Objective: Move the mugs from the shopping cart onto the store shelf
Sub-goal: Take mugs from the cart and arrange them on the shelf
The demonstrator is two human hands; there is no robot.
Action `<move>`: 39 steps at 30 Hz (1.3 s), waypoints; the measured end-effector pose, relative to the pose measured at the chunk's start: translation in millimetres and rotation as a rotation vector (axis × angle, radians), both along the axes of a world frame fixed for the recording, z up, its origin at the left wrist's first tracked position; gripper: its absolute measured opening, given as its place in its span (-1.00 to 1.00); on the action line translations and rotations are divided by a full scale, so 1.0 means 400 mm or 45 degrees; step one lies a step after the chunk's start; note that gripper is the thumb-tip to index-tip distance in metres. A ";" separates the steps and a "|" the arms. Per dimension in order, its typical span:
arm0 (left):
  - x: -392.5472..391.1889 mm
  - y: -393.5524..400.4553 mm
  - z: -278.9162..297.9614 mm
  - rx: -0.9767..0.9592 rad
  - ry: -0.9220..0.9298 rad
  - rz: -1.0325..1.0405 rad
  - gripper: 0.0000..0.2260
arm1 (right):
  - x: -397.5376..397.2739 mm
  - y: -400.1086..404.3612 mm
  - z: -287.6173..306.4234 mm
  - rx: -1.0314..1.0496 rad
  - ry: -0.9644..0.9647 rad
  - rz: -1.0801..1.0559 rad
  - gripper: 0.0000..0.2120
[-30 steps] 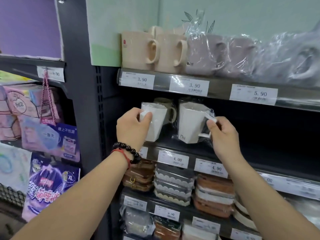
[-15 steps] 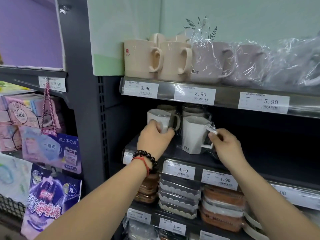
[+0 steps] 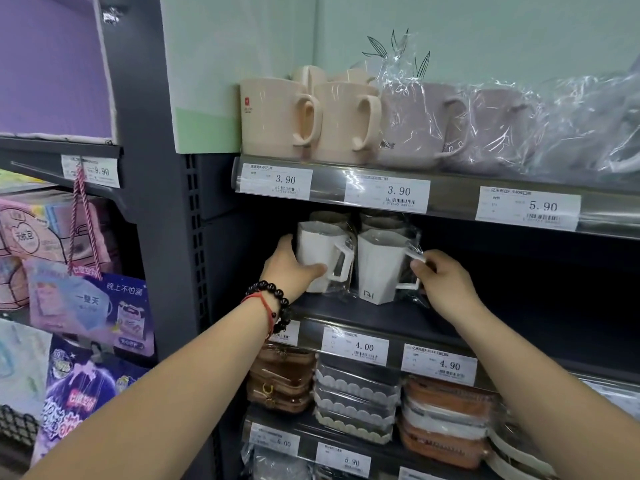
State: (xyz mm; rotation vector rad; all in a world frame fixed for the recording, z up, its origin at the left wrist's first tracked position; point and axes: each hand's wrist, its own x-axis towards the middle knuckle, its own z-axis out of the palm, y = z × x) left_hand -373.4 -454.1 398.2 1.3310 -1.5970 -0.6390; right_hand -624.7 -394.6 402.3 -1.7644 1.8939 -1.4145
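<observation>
Two white mugs in clear wrap stand side by side near the front edge of the dark middle shelf (image 3: 346,315). The left hand (image 3: 289,268) grips the left mug (image 3: 317,252) around its body; the right hand (image 3: 441,284) pinches the wrap by the right mug (image 3: 379,268) handle. Beige mugs (image 3: 304,119) line the shelf above.

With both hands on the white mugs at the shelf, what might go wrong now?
1. The left hand holds the left mug near the front of the middle shelf; released there, it may tip off.
2. The right hand pinches only the plastic wrap and handle of the right mug; a pull may drag it forward.
</observation>
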 end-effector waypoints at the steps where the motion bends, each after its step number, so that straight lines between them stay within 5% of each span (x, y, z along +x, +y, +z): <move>1: -0.004 -0.006 -0.001 -0.007 -0.037 0.023 -0.31 | -0.004 -0.009 -0.001 0.005 -0.010 0.005 -0.84; 19: -0.023 -0.056 -0.017 -0.011 -0.047 -0.030 -0.43 | -0.030 -0.067 -0.015 -0.013 -0.081 0.050 -0.84; 31: -0.009 -0.025 -0.005 0.029 -0.077 0.008 -0.23 | -0.037 -0.056 -0.007 -0.037 -0.067 0.068 -0.93; 39: 0.008 0.091 0.020 -0.156 -0.046 0.102 -0.45 | -0.002 0.046 0.005 -0.169 -0.183 -0.039 -0.77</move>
